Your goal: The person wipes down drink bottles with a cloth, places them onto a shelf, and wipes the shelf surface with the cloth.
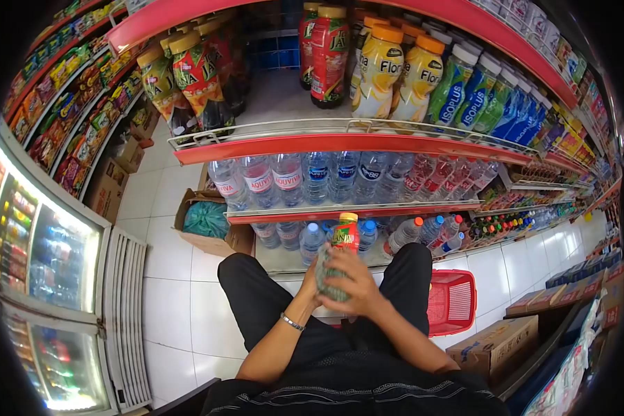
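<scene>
A tea bottle (345, 237) with a yellow cap and red label is held upright between my hands, over my lap. A grey-green cloth (331, 286) is wrapped against its lower part and hides it. My right hand (357, 283) closes over the cloth from the right, fingers bent across it. On the other side, my left hand (310, 283) grips the bottle and cloth, most of its fingers hidden behind them. Similar red-labelled bottles (329, 59) stand on the shelf above, with a gap to their left.
Ahead is a red-edged shelf (353, 145) with yellow juice bottles (378, 73) and several water bottles (260, 182) below. A red basket (453, 301) lies right of my knee. A carton with a green bag (204, 220) stands left. A glass-door fridge (52, 243) is far left.
</scene>
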`<state>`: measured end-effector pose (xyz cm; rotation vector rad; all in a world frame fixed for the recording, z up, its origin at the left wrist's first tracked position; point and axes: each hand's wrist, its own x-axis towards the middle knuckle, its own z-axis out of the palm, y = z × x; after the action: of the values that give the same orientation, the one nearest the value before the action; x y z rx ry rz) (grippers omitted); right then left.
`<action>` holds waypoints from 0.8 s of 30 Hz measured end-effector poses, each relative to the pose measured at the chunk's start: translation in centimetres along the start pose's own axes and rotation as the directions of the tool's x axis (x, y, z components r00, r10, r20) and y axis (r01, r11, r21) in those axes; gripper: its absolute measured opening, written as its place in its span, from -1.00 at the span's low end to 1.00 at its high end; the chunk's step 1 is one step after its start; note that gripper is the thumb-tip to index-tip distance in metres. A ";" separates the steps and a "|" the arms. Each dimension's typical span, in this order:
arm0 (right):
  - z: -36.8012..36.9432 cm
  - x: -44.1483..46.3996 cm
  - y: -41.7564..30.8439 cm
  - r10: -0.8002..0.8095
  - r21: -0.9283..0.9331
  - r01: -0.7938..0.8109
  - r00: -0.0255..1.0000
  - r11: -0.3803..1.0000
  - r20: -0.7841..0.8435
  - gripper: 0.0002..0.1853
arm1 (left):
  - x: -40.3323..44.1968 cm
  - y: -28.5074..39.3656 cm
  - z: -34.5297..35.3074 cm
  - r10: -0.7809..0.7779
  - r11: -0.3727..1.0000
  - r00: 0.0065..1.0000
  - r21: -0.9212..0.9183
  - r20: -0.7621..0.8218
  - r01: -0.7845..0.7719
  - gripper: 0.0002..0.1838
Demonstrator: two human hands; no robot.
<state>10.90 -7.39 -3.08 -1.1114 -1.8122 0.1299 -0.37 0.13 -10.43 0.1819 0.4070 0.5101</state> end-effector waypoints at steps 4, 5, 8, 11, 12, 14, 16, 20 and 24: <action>-2.1 3.5 4.3 0.082 -0.046 -0.091 0.983 0.995 -0.165 -0.74 | -0.4 0.4 2.0 0.051 0.961 0.995 0.276 -0.089 -0.025 -0.54; -2.4 4.3 5.2 0.138 -0.045 -0.151 0.966 0.987 -0.220 -0.75 | -0.1 0.3 1.9 0.032 0.950 0.994 0.311 -0.105 0.002 -0.54; -1.1 4.6 5.6 0.208 0.010 -0.221 0.901 0.975 -0.381 -0.74 | 0.5 0.5 1.3 0.015 0.944 0.993 0.329 -0.117 0.025 -0.53; 0.8 1.4 4.1 0.128 0.002 -0.134 0.940 0.991 -0.318 -0.66 | 0.5 0.9 0.3 0.175 0.917 0.980 0.379 -0.091 -0.128 -0.54; 1.2 0.4 3.2 0.055 0.024 -0.050 0.972 0.998 -0.230 -0.61 | 0.2 1.1 0.0 0.206 0.939 0.976 0.293 -0.067 -0.178 -0.60; 1.1 -0.1 -0.5 0.032 0.002 -0.032 0.999 0.999 -0.014 -0.57 | -0.1 1.2 -1.9 0.213 0.961 0.975 0.167 0.059 -0.220 -0.59; 1.4 -0.3 0.0 0.004 -0.017 -0.004 1.000 1.000 -0.003 -0.56 | -0.1 1.5 -1.7 0.152 0.971 0.988 0.188 0.005 -0.151 -0.55; -0.3 2.7 3.0 -0.042 -0.121 0.033 0.997 0.992 -0.070 -0.60 | -1.4 1.9 1.9 0.053 0.947 0.997 0.318 -0.064 -0.030 -0.33; -1.4 5.6 6.1 0.199 0.059 -0.192 0.893 0.980 -0.403 -0.69 | -0.7 2.5 2.6 0.049 0.908 0.998 0.415 0.045 -0.063 -0.29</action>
<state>15.17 -0.34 -1.76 -1.2061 -1.3243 0.0284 -0.90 1.80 -7.17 0.6168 0.4757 0.4708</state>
